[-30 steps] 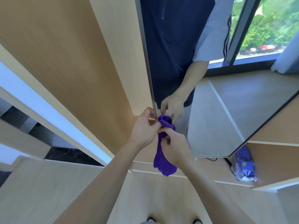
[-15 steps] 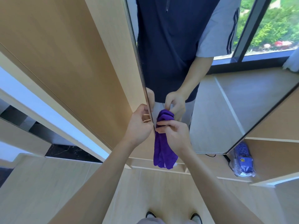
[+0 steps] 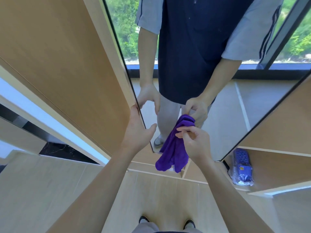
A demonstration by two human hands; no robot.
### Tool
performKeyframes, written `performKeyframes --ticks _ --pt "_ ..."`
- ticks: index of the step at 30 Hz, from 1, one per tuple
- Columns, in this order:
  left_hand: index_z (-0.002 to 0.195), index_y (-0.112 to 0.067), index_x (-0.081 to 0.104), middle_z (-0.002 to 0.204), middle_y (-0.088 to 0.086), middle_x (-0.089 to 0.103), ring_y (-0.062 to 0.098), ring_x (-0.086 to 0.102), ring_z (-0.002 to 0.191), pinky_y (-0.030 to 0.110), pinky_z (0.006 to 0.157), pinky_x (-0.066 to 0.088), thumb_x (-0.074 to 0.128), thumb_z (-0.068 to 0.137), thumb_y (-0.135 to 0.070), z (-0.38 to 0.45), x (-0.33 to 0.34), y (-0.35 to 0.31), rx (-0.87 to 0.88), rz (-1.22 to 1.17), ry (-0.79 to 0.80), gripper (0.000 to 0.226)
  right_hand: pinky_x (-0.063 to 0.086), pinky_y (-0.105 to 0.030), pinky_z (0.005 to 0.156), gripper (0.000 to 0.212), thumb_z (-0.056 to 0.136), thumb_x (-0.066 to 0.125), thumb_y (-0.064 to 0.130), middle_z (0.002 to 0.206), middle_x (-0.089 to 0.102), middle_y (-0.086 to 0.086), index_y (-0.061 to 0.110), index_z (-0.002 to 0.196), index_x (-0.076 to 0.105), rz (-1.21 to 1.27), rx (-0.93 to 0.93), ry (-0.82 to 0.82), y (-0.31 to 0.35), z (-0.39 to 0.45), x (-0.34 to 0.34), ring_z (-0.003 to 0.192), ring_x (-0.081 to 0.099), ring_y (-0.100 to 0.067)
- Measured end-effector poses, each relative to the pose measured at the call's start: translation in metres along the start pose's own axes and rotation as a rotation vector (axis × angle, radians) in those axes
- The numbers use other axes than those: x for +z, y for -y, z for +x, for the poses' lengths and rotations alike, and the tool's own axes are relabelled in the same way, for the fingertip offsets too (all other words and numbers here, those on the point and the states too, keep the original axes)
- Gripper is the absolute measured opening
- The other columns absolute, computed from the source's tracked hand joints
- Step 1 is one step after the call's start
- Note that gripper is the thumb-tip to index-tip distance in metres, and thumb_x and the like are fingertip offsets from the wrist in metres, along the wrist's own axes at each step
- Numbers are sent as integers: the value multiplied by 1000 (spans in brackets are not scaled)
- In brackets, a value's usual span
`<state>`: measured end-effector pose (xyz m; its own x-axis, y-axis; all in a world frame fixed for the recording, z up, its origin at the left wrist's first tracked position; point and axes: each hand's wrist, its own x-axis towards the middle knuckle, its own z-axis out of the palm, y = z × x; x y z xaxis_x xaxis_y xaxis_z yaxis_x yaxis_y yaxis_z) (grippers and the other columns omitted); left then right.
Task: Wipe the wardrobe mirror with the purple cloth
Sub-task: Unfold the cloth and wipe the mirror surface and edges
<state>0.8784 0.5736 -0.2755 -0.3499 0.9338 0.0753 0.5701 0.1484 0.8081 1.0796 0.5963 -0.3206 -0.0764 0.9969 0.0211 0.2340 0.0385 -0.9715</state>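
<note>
Head view: the right hand (image 3: 195,143) is pinching the bunched purple cloth (image 3: 173,152), its grip grasping the top fold just before the mirror (image 3: 218,101). The left hand (image 3: 138,130), grip released, is touching the mirror's edge. Wiping is apparently not yet starting; whole glass remaining.

Both bare forearms reach forward from six o'clock. The left hand (image 3: 137,130) is spread wide towards eleven o'clock, fingers straight and thumb out to the right, gripping nothing. At its three o'clock the right hand (image 3: 193,142) has its fingers curled, thumb and fingertips pinching the bunched purple fabric cloth (image 3: 175,148).
</note>
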Motion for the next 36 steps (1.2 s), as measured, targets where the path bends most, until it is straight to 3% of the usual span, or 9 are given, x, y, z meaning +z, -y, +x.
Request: performKeyframes --ticks 6,11,15,19,23,27,30,33,36 --pt "116 -46 26 130 -15 43 -3 45 120 26 94 42 80 77 -40 0 18 0 -13 -40 -94 67 45 -3 74 38 92 54 6 78 75 22 39 86 72 -99 -49 -17 -22 1 -39 83 72 2" --pt "112 -39 26 127 -9 45 1 47 113 24 84 42 84 80 -34 1 24 -1 7 -19 -165 66 42 -1 74 31 87 59 16 76 73 22 44 85 70 -276 -77 -79 -38 -1 -71 81 69 5" --pt "116 -31 27 127 -6 46 7 49 113 29 85 43 85 82 -31 0 26 0 11 4 -196 67 42 -2 71 21 79 48 37 72 71 23 51 81 64 -364 -30 -150 -49 -4 -97 77 68 3" --pt "118 -28 29 127 -4 47 13 50 116 31 86 43 85 83 -30 0 27 1 15 11 -205 66 40 1 72 20 84 59 23 71 72 17 39 87 72 -446 -25 -158 -55 -4 -115 72 69 -4" --pt "118 -26 30 132 -3 51 16 52 121 31 86 42 81 87 -36 -2 28 6 -35 2 -166 60 48 -14 74 25 77 48 34 72 74 20 42 80 72 -334 40 -218 -42 -8 -127 79 68 2" --pt "117 -30 29 138 -3 52 19 55 122 31 81 42 76 89 -45 -4 29 11 -65 27 -132 57 47 -8 74 27 77 47 27 70 71 27 41 74 70 -268 59 -300 -13 -10 -139 78 68 7" --pt "116 -31 28 137 -3 53 23 56 121 32 76 41 74 89 -49 -1 29 14 -74 57 -108 56 53 -25 80 28 77 46 24 69 71 25 36 76 72 -261 21 -349 13 -8 -141 76 70 3" --pt "115 -33 26 141 -1 51 25 55 125 35 80 42 72 90 -49 1 29 18 -91 47 -84 55 50 -21 81 29 75 45 23 67 70 27 38 73 70 -275 -37 -365 47 -3 -132 76 68 6" --pt "119 -36 27 141 -5 49 19 55 116 33 78 43 71 88 -45 2 22 24 -84 62 -24 55 49 -23 79 29 78 45 27 69 74 14 36 78 73 -332 -142 -309 80 3 -104 78 68 -2"
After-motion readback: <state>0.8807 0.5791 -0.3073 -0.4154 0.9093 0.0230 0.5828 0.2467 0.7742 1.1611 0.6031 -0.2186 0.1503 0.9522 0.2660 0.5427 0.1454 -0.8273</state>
